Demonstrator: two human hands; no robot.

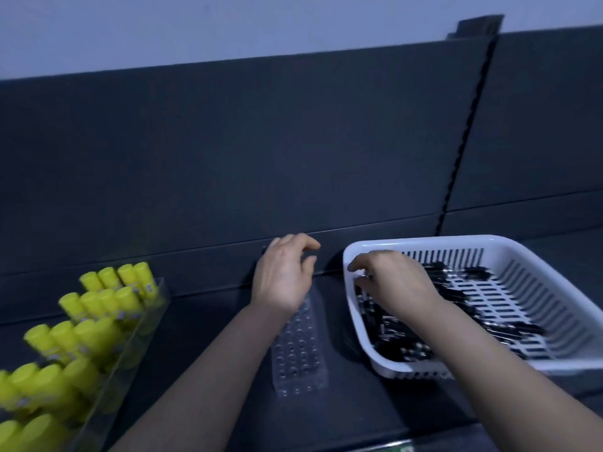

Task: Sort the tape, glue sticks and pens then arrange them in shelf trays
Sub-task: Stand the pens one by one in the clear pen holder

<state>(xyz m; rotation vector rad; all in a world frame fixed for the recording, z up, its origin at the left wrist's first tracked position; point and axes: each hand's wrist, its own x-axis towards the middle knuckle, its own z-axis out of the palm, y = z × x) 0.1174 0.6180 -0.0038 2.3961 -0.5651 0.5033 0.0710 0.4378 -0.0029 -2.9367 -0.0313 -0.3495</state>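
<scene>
A white slotted basket [535, 252] on the right of the dark shelf holds several black pens [394, 334]. My right hand [391, 278] reaches into its near-left corner, fingers curled down among the pens; whether it grips one is hidden. A clear plastic pen holder [298, 357] with rows of holes lies in the middle of the shelf. My left hand [284, 272] hovers over its far end, fingers apart and slightly curled, holding nothing visible. Yellow glue sticks [94, 308] stand upright in a clear tray [137, 324] at the left.
A dark back panel [228, 158] rises behind the shelf, with a slotted upright post [463, 138] at the right. The shelf's front edge [326, 432] runs along the bottom of the view.
</scene>
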